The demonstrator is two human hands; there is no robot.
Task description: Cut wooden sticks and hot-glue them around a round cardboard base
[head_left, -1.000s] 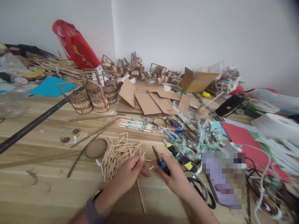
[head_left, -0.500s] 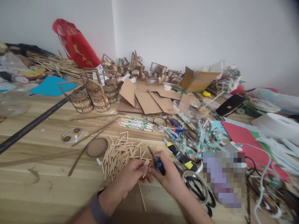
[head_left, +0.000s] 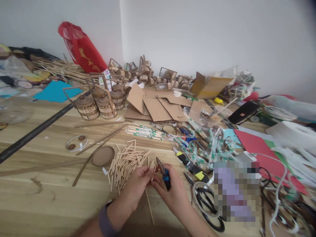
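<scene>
Between thumb and fingers, my left hand (head_left: pixel 137 186) pinches a small bunch of short wooden sticks (head_left: pixel 152 167), their ends pointing up. My right hand (head_left: pixel 175 189) is closed around pliers (head_left: pixel 166 180) with blue and black handles, the jaws pointing up and away from me. The right fingertips meet the lower end of the bunch, partly hidden by the left fingers. Just beyond my left hand lies a loose pile of short cut sticks (head_left: pixel 128 164). One longer stick (head_left: pixel 149 207) rests on the table below my hands.
A round cardboard base (head_left: pixel 102 156) sits left of the pile. Black-handled scissors (head_left: pixel 209 207) and a yellow-black cutter (head_left: pixel 192 166) lie to the right. Wrapped chopsticks (head_left: pixel 144 131), cardboard sheets (head_left: pixel 158 108) and small lidded baskets (head_left: pixel 86 107) stand farther back. A pixelated patch covers the right.
The bunch of sticks in my left hand has turned more upright and shifted slightly left. The pliers in my right hand have tipped more upright. My right hand has come slightly left.
</scene>
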